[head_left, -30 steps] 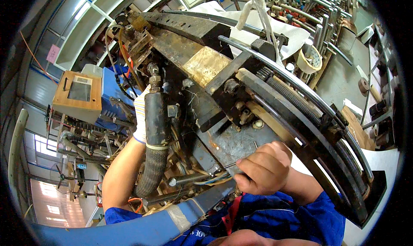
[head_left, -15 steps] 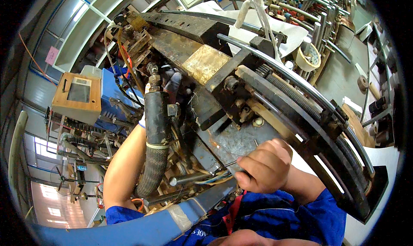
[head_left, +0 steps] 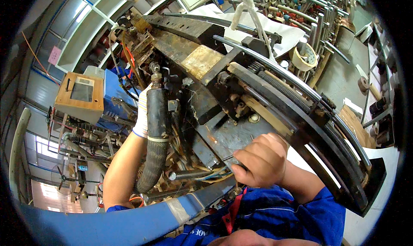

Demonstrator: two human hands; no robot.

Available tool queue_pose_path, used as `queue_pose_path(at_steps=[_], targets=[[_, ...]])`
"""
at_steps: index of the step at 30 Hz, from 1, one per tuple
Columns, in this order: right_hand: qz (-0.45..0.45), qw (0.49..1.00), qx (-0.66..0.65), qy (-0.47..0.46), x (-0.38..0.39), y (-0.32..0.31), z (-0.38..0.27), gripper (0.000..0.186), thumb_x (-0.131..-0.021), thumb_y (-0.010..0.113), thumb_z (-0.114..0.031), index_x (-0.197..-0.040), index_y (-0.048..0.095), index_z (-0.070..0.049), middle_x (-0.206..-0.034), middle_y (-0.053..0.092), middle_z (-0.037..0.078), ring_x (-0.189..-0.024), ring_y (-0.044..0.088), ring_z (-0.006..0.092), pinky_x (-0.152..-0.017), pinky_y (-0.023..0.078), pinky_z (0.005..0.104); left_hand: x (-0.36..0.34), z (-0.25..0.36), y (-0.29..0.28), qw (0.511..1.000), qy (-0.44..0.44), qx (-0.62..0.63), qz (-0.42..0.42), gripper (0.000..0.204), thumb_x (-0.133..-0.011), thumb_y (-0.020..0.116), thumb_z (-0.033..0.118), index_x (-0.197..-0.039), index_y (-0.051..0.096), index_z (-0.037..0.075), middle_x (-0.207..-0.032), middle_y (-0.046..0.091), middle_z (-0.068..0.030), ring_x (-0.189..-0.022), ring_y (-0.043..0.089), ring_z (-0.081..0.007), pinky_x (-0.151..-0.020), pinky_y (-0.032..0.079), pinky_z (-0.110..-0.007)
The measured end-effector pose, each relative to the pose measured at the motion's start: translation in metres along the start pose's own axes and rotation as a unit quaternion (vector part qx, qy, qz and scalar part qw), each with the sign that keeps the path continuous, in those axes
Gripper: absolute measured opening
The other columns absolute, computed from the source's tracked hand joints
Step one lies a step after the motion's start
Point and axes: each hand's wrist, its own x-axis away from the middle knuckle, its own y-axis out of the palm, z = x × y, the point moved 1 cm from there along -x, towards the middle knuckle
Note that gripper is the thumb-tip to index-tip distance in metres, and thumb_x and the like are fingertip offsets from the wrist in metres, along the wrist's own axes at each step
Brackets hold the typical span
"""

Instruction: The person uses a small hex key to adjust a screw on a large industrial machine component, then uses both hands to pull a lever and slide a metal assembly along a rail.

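Observation:
My left hand (head_left: 141, 113), in a striped white glove, is behind a black cylinder (head_left: 157, 113) with a metal fitting (head_left: 157, 74) on top and a braided hose (head_left: 154, 164) below; its fingers are hidden. My bare right hand (head_left: 260, 160) is closed on a thin metal rod, low in the middle beside a grey metal plate (head_left: 234, 132) and some cables (head_left: 215, 175). Above that hand runs a dark machine assembly with a rail (head_left: 301, 125), a threaded rod (head_left: 284, 93) and a chrome tube (head_left: 266, 61). A worn yellowish plate (head_left: 200, 61) sits on the machine's upper part.
A blue padded band (head_left: 107, 226) crosses below my arms. A wood-fronted box (head_left: 64, 95) stands left. White shelving (head_left: 73, 52) is at back left. Metal rods (head_left: 318, 27) and a pale bucket (head_left: 303, 57) are upper right, beside the floor (head_left: 348, 82).
Grey fingertips seen beside the fitting half a second ago are out of sight now, and more of my left glove shows lower down. My right hand has moved slightly up and left.

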Motion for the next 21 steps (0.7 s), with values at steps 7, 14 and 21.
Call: queue_pose_path(at_steps=[7,14,21], targets=[[0.009,1.000,-0.013,0.007,0.000,-0.001,-0.003,0.023,-0.071,0.082,-0.021,-0.087,0.072,-0.009,-0.075,0.059,0.003,-0.064,0.057,0.0225,-0.058,0.045,0.0357,-0.008,0.005,-0.032,0.991,0.063,-0.116,-0.006,0.030,-0.108,0.055,0.030,-0.114,0.068,0.003,-0.096,0.073,-0.0080,-0.074,0.070,-0.0179,-0.066,0.061,-0.033],[0.007,1.000,-0.014,-0.001,-0.002,-0.002,-0.004,0.024,-0.071,0.083,-0.019,-0.088,0.071,-0.008,-0.076,0.059,0.004,-0.064,0.057,0.0229,-0.058,0.046,0.0355,-0.003,0.013,-0.057,0.941,0.158,-0.296,0.049,0.023,-0.104,0.062,0.026,-0.107,0.073,0.006,-0.085,0.072,-0.0039,-0.069,0.068,-0.0118,-0.061,0.055,-0.027],[0.012,1.000,-0.001,-0.010,-0.003,0.000,-0.002,0.023,-0.068,0.081,-0.021,-0.086,0.073,-0.009,-0.074,0.062,0.003,-0.061,0.058,0.0216,-0.054,0.044,0.0342,0.021,0.017,-0.027,0.826,0.309,-0.453,0.130,0.024,-0.094,0.071,0.000,-0.118,0.073,-0.001,-0.102,0.076,-0.0054,-0.089,0.066,-0.0097,-0.085,0.054,-0.027]])
